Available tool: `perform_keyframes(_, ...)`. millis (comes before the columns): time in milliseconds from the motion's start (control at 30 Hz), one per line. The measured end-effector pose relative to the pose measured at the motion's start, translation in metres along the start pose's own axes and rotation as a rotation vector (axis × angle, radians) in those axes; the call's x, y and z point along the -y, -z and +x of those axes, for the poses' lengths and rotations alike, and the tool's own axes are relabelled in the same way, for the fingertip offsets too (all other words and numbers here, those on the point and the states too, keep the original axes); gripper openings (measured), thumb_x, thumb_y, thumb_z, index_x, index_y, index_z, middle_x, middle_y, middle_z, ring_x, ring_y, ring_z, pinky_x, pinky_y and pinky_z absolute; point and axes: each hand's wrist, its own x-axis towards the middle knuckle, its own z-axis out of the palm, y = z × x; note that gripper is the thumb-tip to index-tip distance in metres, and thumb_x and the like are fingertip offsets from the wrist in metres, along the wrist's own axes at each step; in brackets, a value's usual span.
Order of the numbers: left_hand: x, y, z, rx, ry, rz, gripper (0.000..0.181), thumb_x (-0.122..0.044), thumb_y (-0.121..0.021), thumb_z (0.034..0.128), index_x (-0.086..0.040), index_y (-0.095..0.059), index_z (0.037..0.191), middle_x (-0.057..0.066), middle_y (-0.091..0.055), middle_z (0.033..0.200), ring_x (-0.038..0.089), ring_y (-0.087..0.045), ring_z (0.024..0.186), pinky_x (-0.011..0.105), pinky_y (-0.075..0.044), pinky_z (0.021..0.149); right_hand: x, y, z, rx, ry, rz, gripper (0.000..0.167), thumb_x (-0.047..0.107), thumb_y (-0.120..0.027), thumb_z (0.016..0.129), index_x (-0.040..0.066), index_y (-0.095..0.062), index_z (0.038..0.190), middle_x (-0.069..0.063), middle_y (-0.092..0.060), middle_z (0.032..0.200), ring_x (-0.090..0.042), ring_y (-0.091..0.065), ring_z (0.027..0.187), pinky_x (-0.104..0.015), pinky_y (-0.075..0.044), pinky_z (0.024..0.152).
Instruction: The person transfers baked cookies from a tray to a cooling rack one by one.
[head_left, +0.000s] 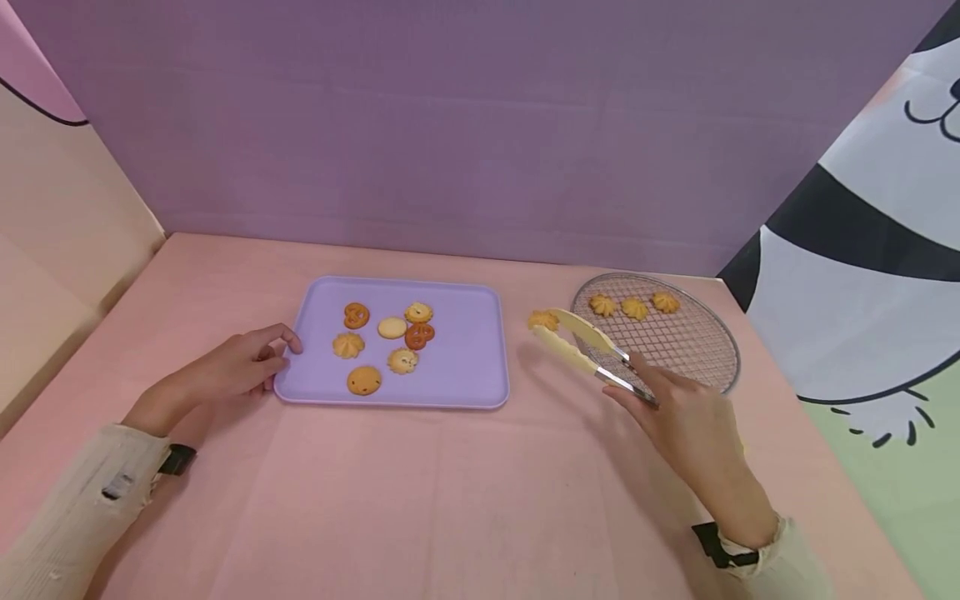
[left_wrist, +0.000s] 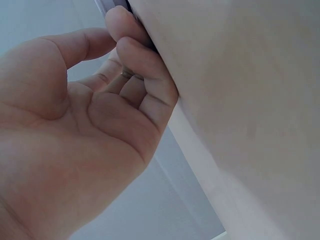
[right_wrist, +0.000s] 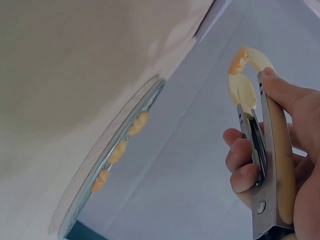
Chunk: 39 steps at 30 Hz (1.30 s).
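My right hand [head_left: 693,433] grips a pair of tongs [head_left: 573,354] with cream tips and metal arms. Between the tips is a flower-shaped cookie [head_left: 543,320], held in the air between the tray and the rack; the right wrist view shows this cookie [right_wrist: 239,61] at the tongs' far end. My left hand [head_left: 236,364] holds the left edge of a lilac tray [head_left: 465,350], fingers curled at its rim. On the tray lie a flower-shaped cookie [head_left: 348,346], two pretzels [head_left: 419,336], a plain oval cookie [head_left: 392,327], two scalloped cookies [head_left: 402,361] and a round cookie [head_left: 364,380].
A round wire rack [head_left: 675,346] stands right of the tray, with three flower-shaped cookies [head_left: 634,308] in a row near its back. Pink cloth [head_left: 435,500] covers the table. A purple backdrop [head_left: 450,125] rises behind, and a panda-patterned panel [head_left: 862,300] borders the right side.
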Motion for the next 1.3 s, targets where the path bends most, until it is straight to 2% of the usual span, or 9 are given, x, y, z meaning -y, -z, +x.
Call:
perform_keyframes(200,0.001,0.0,0.0,-0.004,0.005,-0.004,0.02,-0.004,-0.052,0.0995,-0.005,-0.052,0.119,0.003,-0.054,0.068,0.017,-0.052,0.058,0.025,-0.044,0.049,-0.012,-0.001,-0.007,0.028,-0.036,-0.033,0.08,0.069,-0.039,0.095,0.0,-0.072,0.115,-0.021,-0.073,0.086,-0.036,-0.066,0.056,-0.043,-0.044,0.038)
perform_keyframes(333,-0.001,0.0,0.0,-0.003,0.004,0.005,0.02,-0.005,-0.052,0.0998,-0.006,-0.051,0.119,0.004,-0.053,0.069,0.017,-0.052,0.059,0.025,-0.044,0.05,-0.022,0.0,-0.011,0.041,-0.074,-0.07,0.078,0.071,-0.04,0.093,0.002,-0.071,0.114,-0.019,-0.073,0.083,-0.035,-0.06,0.049,-0.044,-0.039,0.035)
perform_keyframes(400,-0.001,0.0,0.0,-0.003,0.001,0.009,0.02,-0.005,-0.052,0.0999,-0.006,-0.051,0.12,0.004,-0.053,0.07,0.017,-0.052,0.059,0.025,-0.044,0.051,-0.027,0.001,-0.012,0.05,-0.095,-0.083,0.07,0.067,-0.052,0.091,0.003,-0.071,0.113,-0.019,-0.073,0.082,-0.036,-0.058,0.047,-0.046,-0.039,0.036)
perform_keyframes(500,-0.001,0.0,0.0,-0.004,-0.002,0.013,0.02,-0.004,-0.052,0.0999,-0.006,-0.052,0.119,0.004,-0.053,0.07,0.017,-0.052,0.059,0.025,-0.045,0.051,-0.032,0.003,-0.014,0.073,-0.123,-0.091,0.057,0.05,-0.074,0.083,0.002,-0.071,0.113,-0.019,-0.071,0.079,-0.034,-0.053,0.042,-0.047,-0.038,0.036)
perform_keyframes(600,-0.001,0.0,0.0,-0.008,0.001,0.01,0.019,-0.005,-0.052,0.1,-0.006,-0.052,0.119,0.004,-0.053,0.069,0.017,-0.052,0.059,0.025,-0.045,0.052,-0.036,0.003,-0.015,0.092,-0.152,-0.106,0.053,0.035,-0.084,0.074,0.002,-0.07,0.113,-0.02,-0.069,0.075,-0.033,-0.049,0.039,-0.046,-0.036,0.035)
perform_keyframes(767,0.0,0.0,-0.001,-0.009,0.002,0.005,0.02,-0.004,-0.052,0.0996,-0.006,-0.052,0.119,0.004,-0.053,0.069,0.017,-0.053,0.059,0.025,-0.045,0.052,-0.04,0.003,-0.017,0.118,-0.193,-0.128,0.054,0.036,-0.084,0.074,0.003,-0.07,0.114,-0.022,-0.068,0.072,-0.03,-0.046,0.037,-0.044,-0.033,0.034)
perform_keyframes(900,-0.001,-0.001,0.0,-0.007,0.0,0.011,0.02,-0.004,-0.052,0.0995,-0.005,-0.052,0.12,0.003,-0.052,0.069,0.018,-0.052,0.059,0.025,-0.045,0.052,-0.043,0.003,-0.018,0.132,-0.217,-0.129,0.054,0.036,-0.085,0.074,0.002,-0.071,0.114,-0.022,-0.063,0.063,-0.03,-0.045,0.037,-0.042,-0.03,0.033)
perform_keyframes(1100,-0.001,-0.001,-0.001,-0.01,0.002,0.016,0.02,-0.004,-0.053,0.0995,-0.005,-0.052,0.12,0.003,-0.052,0.069,0.018,-0.052,0.06,0.025,-0.045,0.052,-0.047,0.004,-0.02,0.167,-0.254,-0.123,0.049,0.036,-0.084,0.075,0.005,-0.07,0.11,-0.019,-0.058,0.057,-0.027,-0.041,0.036,-0.043,-0.029,0.033)
perform_keyframes(1300,-0.001,-0.001,-0.001,-0.011,0.007,0.009,0.02,-0.005,-0.053,0.0992,-0.006,-0.052,0.119,0.003,-0.053,0.068,0.018,-0.052,0.059,0.025,-0.045,0.052,-0.051,0.005,-0.02,0.223,-0.317,-0.112,0.05,0.038,-0.081,0.08,0.003,-0.07,0.113,-0.018,-0.054,0.052,-0.032,-0.045,0.038,-0.044,-0.032,0.034)
